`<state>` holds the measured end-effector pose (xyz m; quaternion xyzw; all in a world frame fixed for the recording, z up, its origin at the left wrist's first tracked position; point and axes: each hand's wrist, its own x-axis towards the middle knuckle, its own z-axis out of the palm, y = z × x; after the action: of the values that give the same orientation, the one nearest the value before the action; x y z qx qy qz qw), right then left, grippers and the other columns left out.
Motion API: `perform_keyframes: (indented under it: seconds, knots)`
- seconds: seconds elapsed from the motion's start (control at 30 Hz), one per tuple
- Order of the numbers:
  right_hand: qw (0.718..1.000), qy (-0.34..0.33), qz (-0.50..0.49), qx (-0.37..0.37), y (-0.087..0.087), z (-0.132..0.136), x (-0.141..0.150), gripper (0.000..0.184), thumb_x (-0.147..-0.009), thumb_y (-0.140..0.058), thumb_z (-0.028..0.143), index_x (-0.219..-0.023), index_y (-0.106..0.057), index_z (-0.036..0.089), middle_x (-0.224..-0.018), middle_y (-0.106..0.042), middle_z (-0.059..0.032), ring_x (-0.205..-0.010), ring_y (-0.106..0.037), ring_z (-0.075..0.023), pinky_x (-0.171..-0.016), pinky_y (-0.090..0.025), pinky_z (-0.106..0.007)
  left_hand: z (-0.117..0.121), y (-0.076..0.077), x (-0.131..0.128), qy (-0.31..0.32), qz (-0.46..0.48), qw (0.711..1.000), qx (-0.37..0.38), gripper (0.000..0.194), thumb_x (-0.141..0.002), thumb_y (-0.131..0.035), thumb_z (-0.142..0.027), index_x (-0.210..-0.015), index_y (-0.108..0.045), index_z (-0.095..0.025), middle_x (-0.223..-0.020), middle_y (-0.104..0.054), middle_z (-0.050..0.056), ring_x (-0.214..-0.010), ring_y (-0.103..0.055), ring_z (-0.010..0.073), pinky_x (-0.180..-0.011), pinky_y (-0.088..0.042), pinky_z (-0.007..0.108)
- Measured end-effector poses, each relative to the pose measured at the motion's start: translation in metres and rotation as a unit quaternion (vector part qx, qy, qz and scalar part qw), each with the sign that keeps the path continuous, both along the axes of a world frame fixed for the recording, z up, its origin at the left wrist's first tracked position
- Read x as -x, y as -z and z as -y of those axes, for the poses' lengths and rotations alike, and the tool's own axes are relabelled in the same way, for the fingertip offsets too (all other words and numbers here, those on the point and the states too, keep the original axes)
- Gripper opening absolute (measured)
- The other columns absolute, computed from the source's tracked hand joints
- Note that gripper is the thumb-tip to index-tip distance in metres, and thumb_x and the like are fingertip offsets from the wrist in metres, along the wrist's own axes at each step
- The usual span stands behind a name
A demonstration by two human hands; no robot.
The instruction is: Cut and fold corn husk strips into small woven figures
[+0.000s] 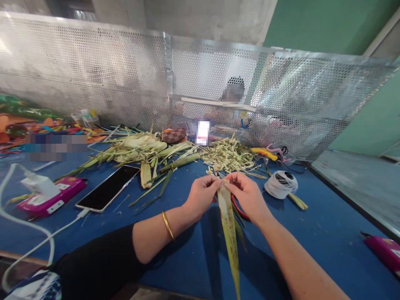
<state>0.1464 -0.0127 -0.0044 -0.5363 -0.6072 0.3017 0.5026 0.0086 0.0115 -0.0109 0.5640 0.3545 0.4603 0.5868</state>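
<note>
A long pale-green corn husk (229, 225) hangs down from both hands, its tip pointing toward me. My left hand (203, 193) pinches its broad upper end between thumb and finger. Close beside it, my right hand (245, 193) is closed on the same end, the two sets of fingertips nearly touching. Behind the husk and partly covered by my right hand lies a pair of scissors with red handles (240, 209). A pile of whole husks (137, 150) lies to the far left, and a heap of shredded husk strips (229, 155) is just beyond my hands.
On the blue table (181, 266) are a white ball of string (280, 184), a phone (108, 188) on a charging cable, a magenta power strip (51, 198) and a yellow-handled tool (264, 153). A perforated metal screen (125, 79) stands behind, with a person beyond it.
</note>
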Motion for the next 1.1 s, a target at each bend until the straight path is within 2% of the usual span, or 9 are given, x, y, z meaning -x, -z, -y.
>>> perform_keyframes:
  seconds: [0.23, 0.43, 0.63, 0.83, 1.1]
  knots:
    - [1.000, 0.009, -0.003, 0.009, 0.0000, 0.0005, 0.0007, 0.019, -0.073, -0.061, 0.038, -0.073, -0.059, 0.019, -0.065, -0.060, -0.0001, -0.060, -0.055, -0.0153, -0.059, -0.046, -0.028, -0.0016, 0.0017, 0.0007, 0.004, -0.035, 0.999, -0.029, 0.022, -0.077, -0.055, -0.034, -0.069, -0.060, -0.015, -0.060, -0.056, -0.001, -0.054, -0.052, 0.0105, -0.048, -0.044, 0.021]
    - [0.998, 0.042, 0.029, -0.023, -0.0008, 0.0017, 0.0021, 0.019, -0.074, -0.062, 0.038, -0.075, -0.061, 0.019, -0.064, -0.061, -0.0005, -0.058, -0.053, -0.0147, -0.055, -0.044, -0.026, -0.0030, 0.0047, 0.0014, 0.003, -0.063, 0.996, -0.069, 0.021, -0.077, -0.053, -0.032, -0.066, -0.060, -0.015, -0.059, -0.054, -0.001, -0.053, -0.050, 0.0099, -0.050, -0.043, 0.021]
    - [0.999, 0.045, 0.002, -0.001, -0.0014, 0.0016, 0.0019, 0.020, -0.071, -0.065, 0.038, -0.073, -0.062, 0.019, -0.064, -0.062, -0.0007, -0.058, -0.055, -0.0157, -0.056, -0.046, -0.028, -0.0010, 0.0030, 0.0016, 0.004, -0.046, 0.998, -0.044, 0.023, -0.075, -0.053, -0.034, -0.067, -0.061, -0.014, -0.059, -0.055, -0.001, -0.055, -0.051, 0.0107, -0.051, -0.043, 0.021]
    - [0.999, 0.029, 0.016, 0.003, -0.0006, 0.0013, -0.0004, 0.016, -0.071, -0.064, 0.035, -0.069, -0.062, 0.019, -0.060, -0.059, 0.0013, -0.057, -0.053, -0.0143, -0.057, -0.042, -0.027, -0.0007, 0.0038, 0.0010, 0.001, -0.036, 0.999, -0.028, 0.022, -0.074, -0.054, -0.034, -0.065, -0.060, -0.014, -0.058, -0.053, -0.002, -0.053, -0.047, 0.0093, -0.049, -0.040, 0.021]
    - [0.999, 0.032, 0.035, -0.006, -0.0007, 0.0012, 0.0005, 0.019, -0.072, -0.060, 0.038, -0.067, -0.059, 0.019, -0.060, -0.056, 0.0005, -0.057, -0.050, -0.0145, -0.055, -0.040, -0.027, -0.0015, 0.0098, -0.0015, -0.012, -0.049, 0.997, -0.060, 0.021, -0.076, -0.052, -0.031, -0.067, -0.060, -0.014, -0.060, -0.054, 0.000, -0.056, -0.049, 0.0101, -0.052, -0.039, 0.021]
